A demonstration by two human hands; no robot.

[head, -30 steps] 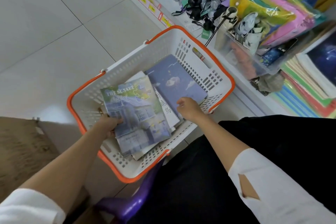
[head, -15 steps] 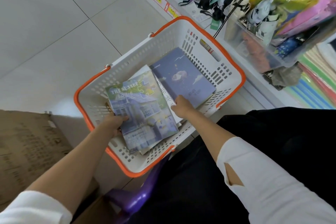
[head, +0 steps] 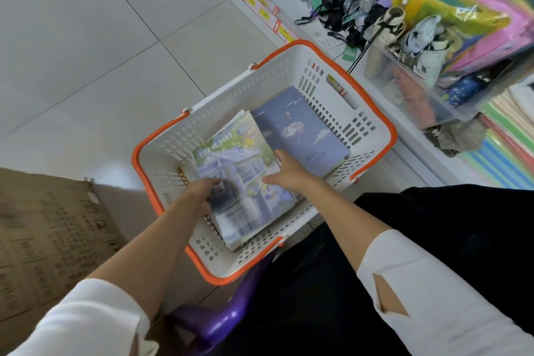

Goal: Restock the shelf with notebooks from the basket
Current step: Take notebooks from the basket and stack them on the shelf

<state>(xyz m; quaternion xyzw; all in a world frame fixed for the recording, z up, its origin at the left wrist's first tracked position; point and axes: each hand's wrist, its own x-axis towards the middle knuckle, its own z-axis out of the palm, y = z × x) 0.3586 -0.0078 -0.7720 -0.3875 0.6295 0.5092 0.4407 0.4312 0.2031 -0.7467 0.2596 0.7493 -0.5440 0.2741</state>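
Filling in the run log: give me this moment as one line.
stage: pickup | left hand: grips Sunset notebook | right hand: touches its other edge | blue notebook: lying in basket

- Both my forearms reach forward, close together.
- My left hand (head: 200, 192) pinches the notebook (head: 231, 153) at its edge, thumb on top.
- My right hand (head: 289, 173) lies palm down, thumb spread leftward, fingertips hidden.

"THE SUNSET" is printed on the top notebook (head: 239, 170) cover; the yellow price tags (head: 264, 13) and the carton (head: 49, 237) print are not legible.
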